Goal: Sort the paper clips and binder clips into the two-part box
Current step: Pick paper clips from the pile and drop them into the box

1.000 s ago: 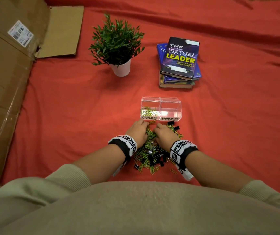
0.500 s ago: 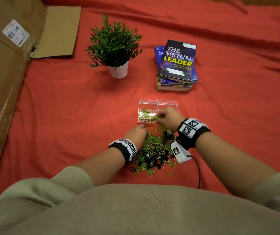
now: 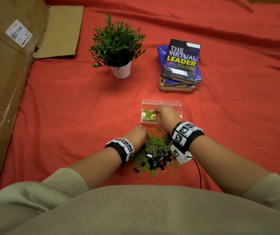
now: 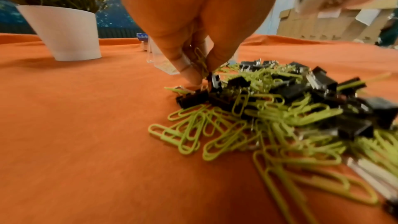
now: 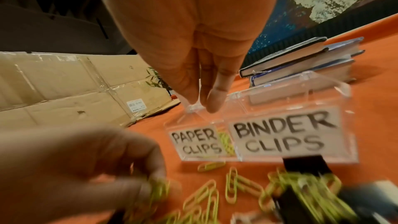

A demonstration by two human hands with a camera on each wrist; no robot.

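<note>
Two-part box (image 3: 178, 106) lies crosswise; right hand (image 3: 165, 116) above.

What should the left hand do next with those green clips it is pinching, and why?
Probably lift the left hand and carry its pinched paper clips to the box compartment labelled PAPER CLIPS. The right hand is already over that side, so waiting for it to clear seems wise.

Bare red cloth (image 3: 71, 116) flanks the box (image 3: 178, 106); plant (image 3: 117, 46) and books (image 3: 180, 65) stand beyond it.
</note>
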